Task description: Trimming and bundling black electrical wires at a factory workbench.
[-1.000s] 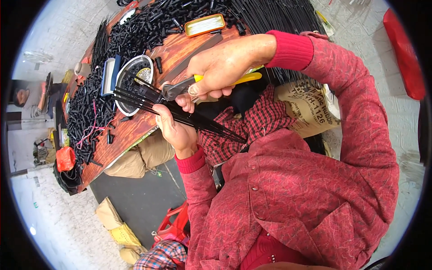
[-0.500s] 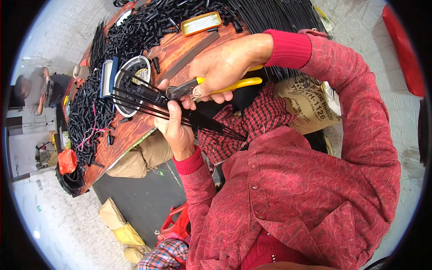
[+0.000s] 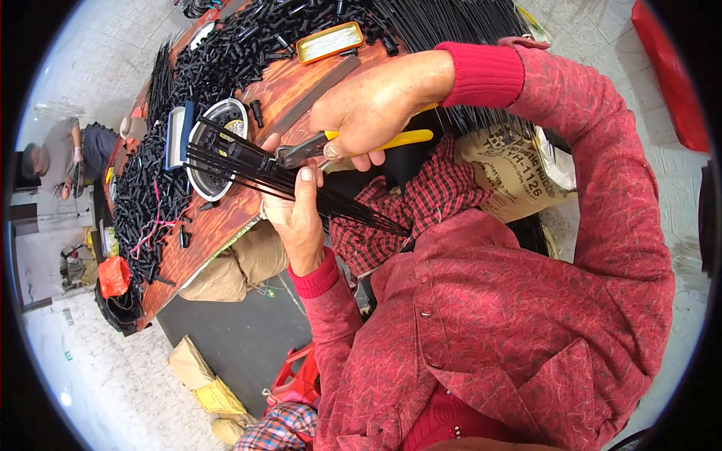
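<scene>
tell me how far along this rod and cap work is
Done: cannot tell; no finished pieces are clearly set apart. In hand: the left hand grips a bundle of thin black rods, and the right hand works yellow-handled pliers at a black cap on one rod. Left: heaps of loose black caps cover the wooden table, with more rods beyond.

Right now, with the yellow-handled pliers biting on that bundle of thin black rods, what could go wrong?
The yellow-handled pliers in the right hand work just beside the left hand's thumb, so a slip might pinch it. The bundle of thin black rods fans out over the round metal bowl and could tip it.
</scene>
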Tool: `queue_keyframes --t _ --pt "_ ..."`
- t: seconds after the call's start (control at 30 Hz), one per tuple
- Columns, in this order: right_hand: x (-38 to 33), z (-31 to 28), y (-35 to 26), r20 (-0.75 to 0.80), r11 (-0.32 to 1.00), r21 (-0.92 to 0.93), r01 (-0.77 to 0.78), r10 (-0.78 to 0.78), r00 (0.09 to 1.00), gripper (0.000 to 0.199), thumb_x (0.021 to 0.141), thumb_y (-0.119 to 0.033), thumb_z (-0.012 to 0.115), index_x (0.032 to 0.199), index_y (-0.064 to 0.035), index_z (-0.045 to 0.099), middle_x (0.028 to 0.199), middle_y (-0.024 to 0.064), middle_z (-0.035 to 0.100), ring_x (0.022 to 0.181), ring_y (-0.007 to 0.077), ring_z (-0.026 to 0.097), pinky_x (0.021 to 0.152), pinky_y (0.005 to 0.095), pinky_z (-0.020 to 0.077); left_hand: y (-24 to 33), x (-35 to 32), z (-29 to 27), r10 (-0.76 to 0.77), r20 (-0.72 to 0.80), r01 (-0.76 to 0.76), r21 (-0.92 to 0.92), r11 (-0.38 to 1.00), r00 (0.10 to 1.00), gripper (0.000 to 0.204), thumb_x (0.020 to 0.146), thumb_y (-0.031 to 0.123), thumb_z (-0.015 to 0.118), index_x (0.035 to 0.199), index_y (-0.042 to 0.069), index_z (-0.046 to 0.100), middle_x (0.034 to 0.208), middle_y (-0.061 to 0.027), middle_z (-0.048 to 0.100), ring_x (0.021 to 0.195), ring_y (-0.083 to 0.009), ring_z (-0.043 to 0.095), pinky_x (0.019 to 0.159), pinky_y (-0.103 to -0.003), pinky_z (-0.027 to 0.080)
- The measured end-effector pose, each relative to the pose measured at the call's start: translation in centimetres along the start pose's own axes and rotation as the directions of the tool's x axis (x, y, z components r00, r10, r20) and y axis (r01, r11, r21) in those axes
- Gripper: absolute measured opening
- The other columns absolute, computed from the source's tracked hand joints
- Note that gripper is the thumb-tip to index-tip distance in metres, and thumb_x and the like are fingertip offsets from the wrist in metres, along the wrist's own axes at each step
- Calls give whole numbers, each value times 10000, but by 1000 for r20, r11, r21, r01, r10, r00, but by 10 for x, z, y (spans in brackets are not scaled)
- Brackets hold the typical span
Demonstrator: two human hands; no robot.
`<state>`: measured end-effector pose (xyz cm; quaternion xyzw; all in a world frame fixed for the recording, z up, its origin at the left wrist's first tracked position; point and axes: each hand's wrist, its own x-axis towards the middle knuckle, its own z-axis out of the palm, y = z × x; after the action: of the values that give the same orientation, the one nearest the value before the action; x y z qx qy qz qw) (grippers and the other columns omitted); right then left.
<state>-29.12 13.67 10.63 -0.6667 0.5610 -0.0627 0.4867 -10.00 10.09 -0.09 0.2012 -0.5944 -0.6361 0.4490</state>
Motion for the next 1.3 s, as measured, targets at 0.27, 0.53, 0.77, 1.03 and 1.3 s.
queue_keyframes --t 0.27,0.53,0.77,1.03,1.3 --pt "3 7 2 -90 982 -165 95 -111 990 201 865 -133 537 944 23 637 718 125 682 671 198 675 596 351 538 2 -3 5 23 -33 -23 2 1000 999 474 918 -18 545 1365 -6 388 948 -64 562 777 -122 522 702 -259 447" --pt "25 22 25 -319 766 -572 292 -537 781 271 814 -110 605 1062 -4 578 842 231 648 809 421 623 722 450 520 -1 -1 3 34 -86 -34 7 999 996 380 916 -26 539 1278 4 426 910 -64 566 746 -112 518 654 -239 447" --pt "27 19 28 -265 849 -440 292 -433 861 258 823 -112 592 1046 16 572 869 247 642 834 422 619 734 464 508 -4 0 0 14 -81 -10 44 999 997 358 915 -35 526 1258 3 431 910 -64 566 748 -114 520 660 -244 452" --pt "11 17 8 -233 868 -483 119 -258 938 217 845 -153 599 947 39 604 809 243 644 787 425 629 686 481 508 -4 0 1 25 -112 -15 89 996 993 344 910 -36 524 1240 -8 433 894 -75 569 734 -117 515 654 -243 441" --pt "25 30 30 -355 703 -671 236 -584 730 234 840 -202 638 915 17 608 775 228 651 768 399 651 670 477 523 -1 2 -9 -84 -82 60 -254 965 993 417 805 -101 478 1217 -41 470 866 -100 546 669 -131 502 562 -273 411"
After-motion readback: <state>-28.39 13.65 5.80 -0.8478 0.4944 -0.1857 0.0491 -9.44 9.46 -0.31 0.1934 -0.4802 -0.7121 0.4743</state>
